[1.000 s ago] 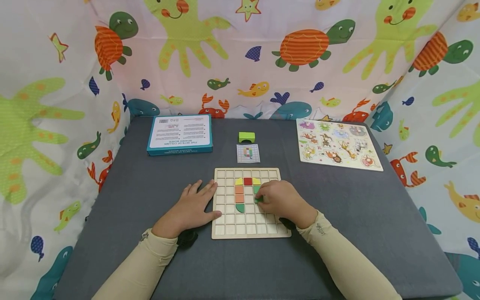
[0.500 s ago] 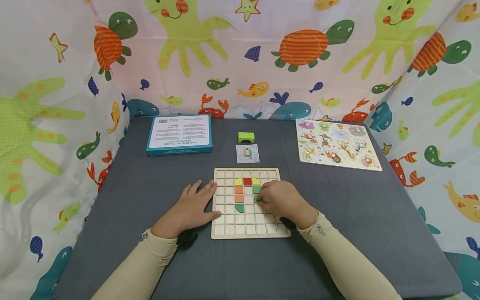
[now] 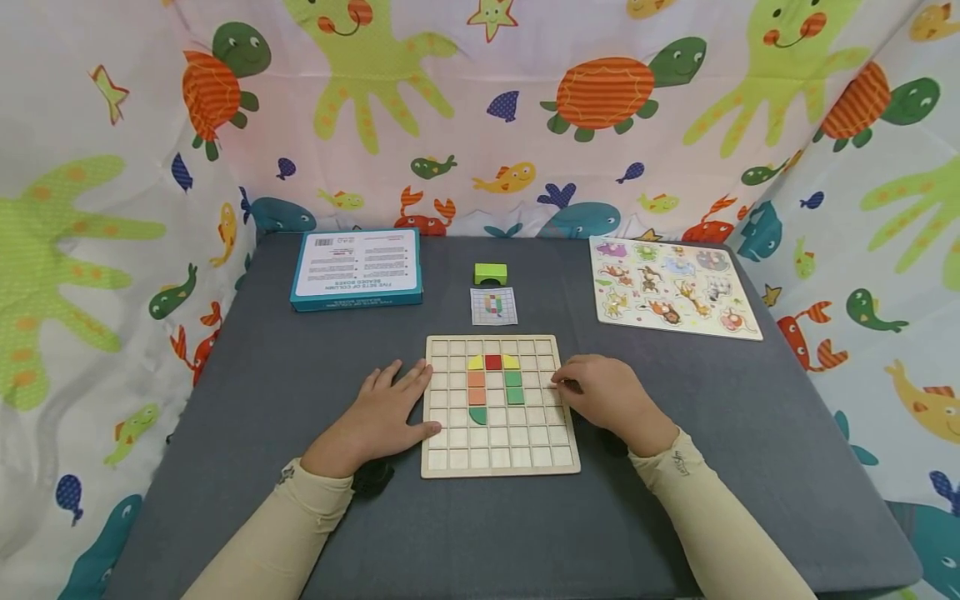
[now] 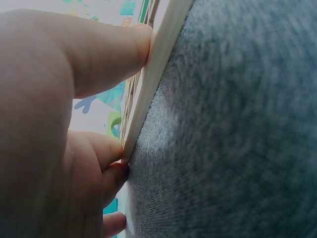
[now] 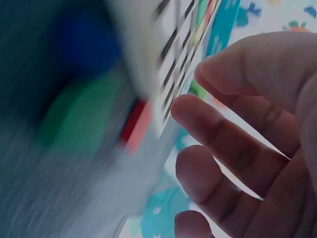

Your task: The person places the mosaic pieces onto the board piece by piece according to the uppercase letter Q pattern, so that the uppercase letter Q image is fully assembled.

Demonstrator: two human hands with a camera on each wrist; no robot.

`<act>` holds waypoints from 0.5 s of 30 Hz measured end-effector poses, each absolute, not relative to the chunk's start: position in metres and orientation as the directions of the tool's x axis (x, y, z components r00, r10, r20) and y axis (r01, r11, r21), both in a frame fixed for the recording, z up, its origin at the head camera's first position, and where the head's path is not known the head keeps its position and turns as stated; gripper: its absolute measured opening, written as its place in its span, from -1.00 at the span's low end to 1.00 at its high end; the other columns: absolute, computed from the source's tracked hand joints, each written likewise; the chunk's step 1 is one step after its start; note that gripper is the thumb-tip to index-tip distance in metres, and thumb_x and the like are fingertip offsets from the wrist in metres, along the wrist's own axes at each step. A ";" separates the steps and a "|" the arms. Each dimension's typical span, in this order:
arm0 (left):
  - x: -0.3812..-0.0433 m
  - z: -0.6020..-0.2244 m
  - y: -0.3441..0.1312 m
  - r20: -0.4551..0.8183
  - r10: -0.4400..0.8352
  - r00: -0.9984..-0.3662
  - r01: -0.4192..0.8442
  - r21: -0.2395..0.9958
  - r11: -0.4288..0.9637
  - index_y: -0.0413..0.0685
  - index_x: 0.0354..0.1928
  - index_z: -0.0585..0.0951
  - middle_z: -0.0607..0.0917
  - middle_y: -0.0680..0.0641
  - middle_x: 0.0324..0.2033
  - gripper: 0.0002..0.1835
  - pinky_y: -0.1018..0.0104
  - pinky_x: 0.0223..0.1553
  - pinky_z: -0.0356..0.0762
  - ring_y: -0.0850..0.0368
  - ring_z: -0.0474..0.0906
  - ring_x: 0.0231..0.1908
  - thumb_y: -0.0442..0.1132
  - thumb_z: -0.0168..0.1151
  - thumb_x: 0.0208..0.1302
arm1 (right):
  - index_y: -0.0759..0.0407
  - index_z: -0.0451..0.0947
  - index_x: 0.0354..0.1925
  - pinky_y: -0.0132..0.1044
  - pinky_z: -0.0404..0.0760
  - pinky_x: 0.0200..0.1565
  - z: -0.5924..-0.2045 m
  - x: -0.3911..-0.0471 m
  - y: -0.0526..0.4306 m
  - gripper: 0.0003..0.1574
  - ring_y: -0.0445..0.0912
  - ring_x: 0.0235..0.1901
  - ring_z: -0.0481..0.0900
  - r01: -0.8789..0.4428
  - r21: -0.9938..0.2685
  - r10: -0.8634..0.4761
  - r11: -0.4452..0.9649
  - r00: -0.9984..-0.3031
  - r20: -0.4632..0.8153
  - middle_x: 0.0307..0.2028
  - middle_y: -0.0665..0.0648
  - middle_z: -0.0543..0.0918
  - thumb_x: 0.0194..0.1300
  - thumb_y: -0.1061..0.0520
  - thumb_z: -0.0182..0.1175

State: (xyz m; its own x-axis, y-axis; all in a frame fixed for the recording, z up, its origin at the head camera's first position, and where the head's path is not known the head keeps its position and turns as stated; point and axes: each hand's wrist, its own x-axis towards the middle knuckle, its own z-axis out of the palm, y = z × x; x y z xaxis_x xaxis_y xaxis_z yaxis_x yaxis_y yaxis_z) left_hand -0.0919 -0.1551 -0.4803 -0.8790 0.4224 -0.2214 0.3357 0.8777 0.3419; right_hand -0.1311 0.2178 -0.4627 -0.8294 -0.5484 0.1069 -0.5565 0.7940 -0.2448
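A wooden grid board [image 3: 457,437] lies before me. In its cells are a red square [image 3: 493,362] between two yellow pieces, two orange squares [image 3: 476,388] down the left, a rounded green piece [image 3: 478,415] below them, and two green squares [image 3: 515,397] on the right. My left hand [image 3: 382,412] rests flat at the board's left edge, thumb and fingertips touching it. My right hand [image 3: 607,396] is over the right edge, fingers loosely bent with nothing between them. Below it, in the right wrist view, blurred blue [image 5: 86,42], green [image 5: 79,119] and red [image 5: 136,124] pieces lie beside the board.
Behind the board lie a pattern card [image 3: 493,307] and a light green arch block [image 3: 491,273]. A blue-edged box [image 3: 356,267] stands at the back left, and an animal picture board [image 3: 675,287] lies at the back right. A printed curtain [image 3: 450,83] encloses the table.
My right hand has let go of the lower green square, which now sits in its cell. The hand has moved right to the board's edge. My left hand has stayed still.
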 end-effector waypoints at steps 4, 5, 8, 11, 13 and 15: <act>-0.092 -0.478 -0.155 -0.218 0.426 -0.878 0.340 0.343 0.876 -0.08 0.73 0.06 0.07 -0.11 0.68 0.05 -0.40 0.54 -0.19 -0.36 -0.12 0.63 0.31 0.25 0.47 | 0.06 0.85 -0.09 -0.02 0.73 -0.20 -0.469 -0.128 0.242 -0.84 -0.04 -0.21 0.73 -0.497 -0.248 -0.491 0.832 -0.866 0.091 -0.14 0.02 0.79 0.39 0.16 0.41; -0.092 -0.478 -0.155 -0.216 0.429 -0.877 0.343 0.344 0.874 -0.08 0.73 0.06 0.07 -0.11 0.68 0.05 -0.40 0.54 -0.19 -0.37 -0.12 0.63 0.32 0.25 0.47 | 0.05 0.86 -0.09 -0.01 0.73 -0.18 -0.470 -0.127 0.248 -0.84 -0.03 -0.20 0.73 -0.482 -0.250 -0.477 0.839 -0.875 0.085 -0.14 0.02 0.79 0.39 0.15 0.41; -0.092 -0.479 -0.155 -0.214 0.431 -0.876 0.342 0.354 0.870 -0.09 0.73 0.05 0.07 -0.13 0.68 0.05 -0.41 0.53 -0.20 -0.38 -0.13 0.63 0.31 0.25 0.47 | 0.01 0.85 -0.08 0.05 0.72 -0.12 -0.473 -0.121 0.262 -0.83 -0.01 -0.15 0.74 -0.448 -0.266 -0.447 0.854 -0.892 0.068 -0.13 0.00 0.78 0.37 0.12 0.42; -0.092 -0.480 -0.155 -0.212 0.432 -0.877 0.342 0.359 0.868 -0.09 0.73 0.06 0.07 -0.14 0.68 0.05 -0.41 0.53 -0.21 -0.39 -0.13 0.63 0.31 0.25 0.47 | -0.01 0.85 -0.06 0.07 0.73 -0.09 -0.476 -0.114 0.271 -0.79 -0.02 -0.12 0.74 -0.439 -0.289 -0.442 0.851 -0.895 0.055 -0.12 -0.02 0.78 0.34 0.04 0.48; -0.092 -0.481 -0.155 -0.215 0.428 -0.878 0.338 0.356 0.871 -0.08 0.73 0.05 0.06 -0.12 0.69 0.05 -0.41 0.53 -0.22 -0.38 -0.13 0.63 0.31 0.25 0.47 | -0.01 0.85 -0.03 0.06 0.73 -0.08 -0.478 -0.110 0.273 -0.73 -0.03 -0.12 0.73 -0.455 -0.299 -0.462 0.839 -0.885 0.050 -0.11 -0.02 0.77 0.31 -0.01 0.53; -0.092 -0.481 -0.155 -0.220 0.426 -0.878 0.336 0.352 0.874 -0.07 0.73 0.05 0.05 -0.11 0.69 0.05 -0.41 0.54 -0.22 -0.37 -0.13 0.63 0.32 0.24 0.47 | 0.00 0.86 -0.01 0.04 0.74 -0.08 -0.479 -0.107 0.274 -0.68 -0.04 -0.13 0.73 -0.472 -0.300 -0.482 0.829 -0.875 0.045 -0.10 -0.01 0.76 0.30 -0.02 0.56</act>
State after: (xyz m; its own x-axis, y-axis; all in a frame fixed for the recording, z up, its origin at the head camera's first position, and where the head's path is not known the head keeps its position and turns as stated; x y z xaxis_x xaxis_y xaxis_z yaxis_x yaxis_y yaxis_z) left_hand -0.0920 -0.1548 -0.4805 -0.8776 0.4261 -0.2199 0.3361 0.8737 0.3516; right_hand -0.1066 0.2740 -0.4792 -0.8749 -0.4823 0.0450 -0.4723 0.8289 -0.2999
